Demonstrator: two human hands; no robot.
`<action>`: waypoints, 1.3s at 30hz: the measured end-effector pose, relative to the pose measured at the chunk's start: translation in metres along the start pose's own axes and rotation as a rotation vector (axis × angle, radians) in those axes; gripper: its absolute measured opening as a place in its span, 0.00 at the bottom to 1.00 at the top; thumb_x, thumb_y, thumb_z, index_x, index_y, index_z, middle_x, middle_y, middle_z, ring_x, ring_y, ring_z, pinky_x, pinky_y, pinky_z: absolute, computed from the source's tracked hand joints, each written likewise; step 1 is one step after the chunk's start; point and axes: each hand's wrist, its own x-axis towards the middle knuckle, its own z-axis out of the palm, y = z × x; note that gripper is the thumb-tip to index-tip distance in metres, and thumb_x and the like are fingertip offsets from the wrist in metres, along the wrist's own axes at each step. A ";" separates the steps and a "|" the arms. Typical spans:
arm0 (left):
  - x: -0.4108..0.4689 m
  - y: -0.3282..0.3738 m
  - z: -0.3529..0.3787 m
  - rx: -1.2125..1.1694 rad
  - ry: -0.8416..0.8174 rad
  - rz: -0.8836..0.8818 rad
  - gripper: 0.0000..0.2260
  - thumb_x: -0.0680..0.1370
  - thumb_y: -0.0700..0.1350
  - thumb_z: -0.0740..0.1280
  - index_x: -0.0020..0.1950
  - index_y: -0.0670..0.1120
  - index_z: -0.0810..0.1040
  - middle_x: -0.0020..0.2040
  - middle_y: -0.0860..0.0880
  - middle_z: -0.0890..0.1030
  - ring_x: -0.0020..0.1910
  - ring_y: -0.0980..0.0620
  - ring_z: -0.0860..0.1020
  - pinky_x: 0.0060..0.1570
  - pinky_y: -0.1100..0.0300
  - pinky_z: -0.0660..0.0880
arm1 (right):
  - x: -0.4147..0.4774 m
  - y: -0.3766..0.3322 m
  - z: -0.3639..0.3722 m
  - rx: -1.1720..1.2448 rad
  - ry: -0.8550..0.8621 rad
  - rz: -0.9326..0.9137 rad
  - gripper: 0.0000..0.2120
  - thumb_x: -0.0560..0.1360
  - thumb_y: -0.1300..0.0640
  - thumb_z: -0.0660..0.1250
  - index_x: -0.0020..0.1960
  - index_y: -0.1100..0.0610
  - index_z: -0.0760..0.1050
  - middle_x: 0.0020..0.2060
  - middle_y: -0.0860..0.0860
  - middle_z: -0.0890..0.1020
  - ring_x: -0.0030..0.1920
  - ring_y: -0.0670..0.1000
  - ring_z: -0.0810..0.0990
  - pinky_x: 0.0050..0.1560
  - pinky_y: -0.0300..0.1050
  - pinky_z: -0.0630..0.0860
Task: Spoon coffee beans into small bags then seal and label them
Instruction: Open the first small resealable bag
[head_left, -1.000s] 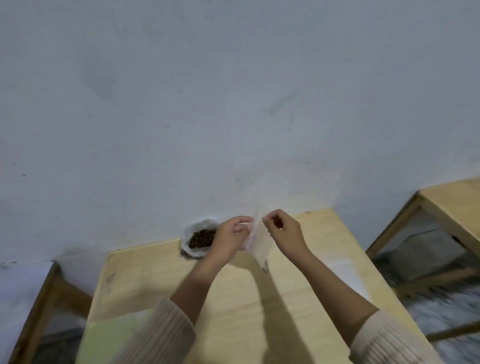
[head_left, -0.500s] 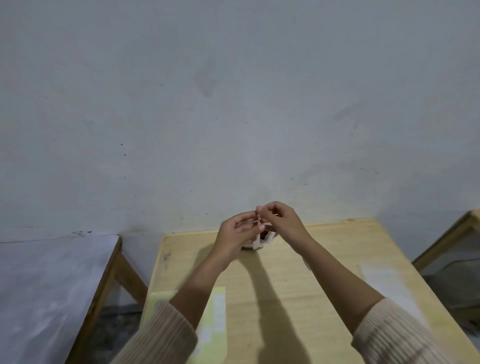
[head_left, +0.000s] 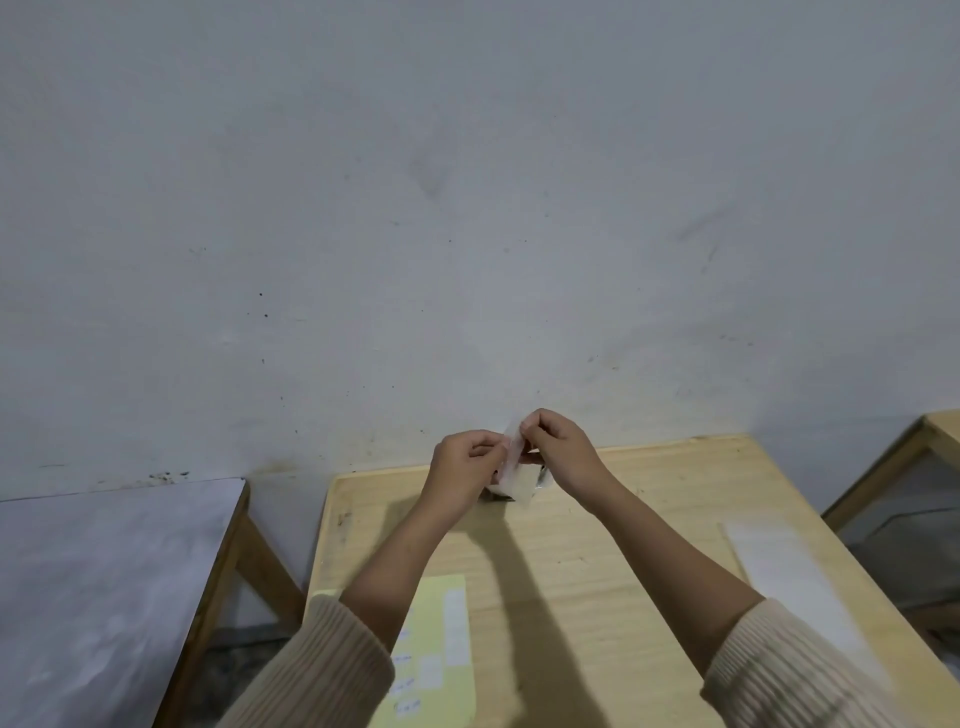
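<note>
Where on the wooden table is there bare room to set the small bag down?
Bare wood lies between the yellow label sheet and the white strip. The far edge is crowded: both hands hold the small bag there.

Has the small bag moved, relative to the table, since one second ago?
Cannot tell. The camera turned; the small bag is pinched by both hands above the table, near its far edge, as before.

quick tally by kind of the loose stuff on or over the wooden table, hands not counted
small clear bag, held by both hands: 1
yellow label sheet: 1
pale flat strip, near the right edge: 1
total: 3
</note>
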 end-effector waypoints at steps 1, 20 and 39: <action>0.002 -0.002 0.001 0.097 0.031 0.040 0.06 0.75 0.36 0.65 0.42 0.42 0.81 0.33 0.47 0.80 0.29 0.57 0.76 0.33 0.62 0.73 | 0.000 0.000 0.001 -0.020 0.023 0.011 0.12 0.78 0.63 0.57 0.36 0.60 0.69 0.34 0.53 0.76 0.36 0.50 0.76 0.40 0.39 0.77; 0.027 -0.021 -0.010 0.281 0.328 0.115 0.08 0.72 0.37 0.64 0.33 0.37 0.77 0.29 0.42 0.75 0.30 0.52 0.71 0.34 0.54 0.75 | -0.010 -0.003 0.010 -0.531 0.088 -0.070 0.11 0.74 0.63 0.57 0.33 0.60 0.63 0.28 0.53 0.62 0.26 0.48 0.61 0.27 0.33 0.62; 0.004 -0.040 -0.010 0.310 -0.307 0.144 0.40 0.70 0.56 0.73 0.75 0.57 0.53 0.72 0.65 0.58 0.69 0.68 0.59 0.63 0.71 0.58 | 0.001 -0.020 -0.010 -0.518 -0.073 0.002 0.09 0.73 0.58 0.61 0.36 0.56 0.76 0.35 0.55 0.83 0.38 0.54 0.83 0.45 0.55 0.80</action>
